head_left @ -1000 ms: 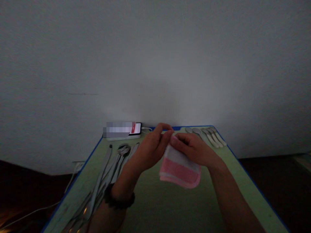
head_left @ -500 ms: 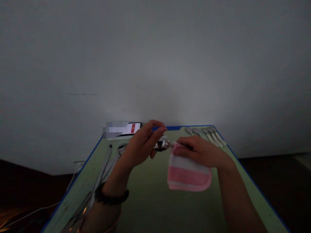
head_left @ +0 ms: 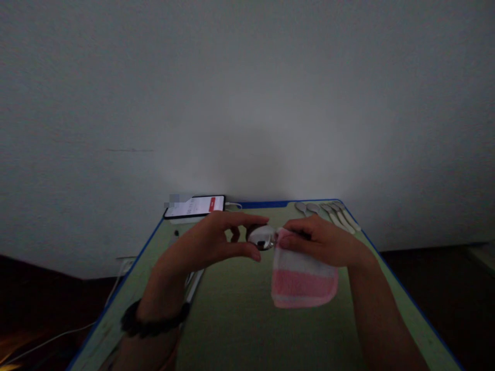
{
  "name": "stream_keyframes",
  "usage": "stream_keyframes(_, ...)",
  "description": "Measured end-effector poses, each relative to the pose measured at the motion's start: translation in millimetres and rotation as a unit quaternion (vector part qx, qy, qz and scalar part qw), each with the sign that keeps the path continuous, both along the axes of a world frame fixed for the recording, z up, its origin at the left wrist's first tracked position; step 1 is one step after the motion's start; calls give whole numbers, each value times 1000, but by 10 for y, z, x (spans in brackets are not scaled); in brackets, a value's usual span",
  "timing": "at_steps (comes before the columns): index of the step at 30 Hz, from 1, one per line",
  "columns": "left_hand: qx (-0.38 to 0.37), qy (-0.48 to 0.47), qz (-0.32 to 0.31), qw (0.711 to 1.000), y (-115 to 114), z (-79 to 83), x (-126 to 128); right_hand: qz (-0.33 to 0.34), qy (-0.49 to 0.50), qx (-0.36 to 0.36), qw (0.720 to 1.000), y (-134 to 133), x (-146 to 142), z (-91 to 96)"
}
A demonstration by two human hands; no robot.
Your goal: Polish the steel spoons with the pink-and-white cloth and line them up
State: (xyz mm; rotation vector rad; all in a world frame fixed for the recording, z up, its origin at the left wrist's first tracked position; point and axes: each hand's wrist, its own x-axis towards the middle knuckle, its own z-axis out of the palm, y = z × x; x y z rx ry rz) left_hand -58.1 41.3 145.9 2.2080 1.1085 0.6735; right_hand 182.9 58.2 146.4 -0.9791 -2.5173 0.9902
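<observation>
A shiny metal spoon [head_left: 261, 237] is level between my hands, its rounded bowl facing left. My left hand [head_left: 216, 237] has its thumb and index finger at the lower and upper edges of that bowl. With my right hand [head_left: 315, 239] I pinch a pink and white cloth [head_left: 303, 283] around the spoon's neck and handle, which are mostly hidden. The cloth's loose part hangs below my fingers.
A phone [head_left: 195, 206] with a white cable lies at the table's back left. Several spoons and forks [head_left: 336, 215] with pale handles are at the back right. More metal cutlery [head_left: 195, 283] is partly hidden beneath my left arm. A wall [head_left: 247, 103] stands behind the table.
My left hand has lowered and opened out from over the spoon to its bowl's edges. More of the bowl shows now. My right hand and the cloth have shifted only slightly right.
</observation>
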Motion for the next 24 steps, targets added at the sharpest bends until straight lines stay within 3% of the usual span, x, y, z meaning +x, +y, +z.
stream_keyframes(6, -9, 13, -49, 999, -28, 50, 41, 10, 5, -33, 999, -6, 18, 22)
stream_keyframes(13, -42, 48, -30, 998, -32, 56, 63, -9, -10, -5, 1000, -4, 17, 4)
stream_keyframes(16, -70, 51, -49, 995, -20, 44, 94, -13, -17, 4, 1000, -2, 21, -5)
stream_keyframes(24, -66, 35, -57, 996, -17, 27, 114, -27, -29, -23, 999, -17, 21, 1)
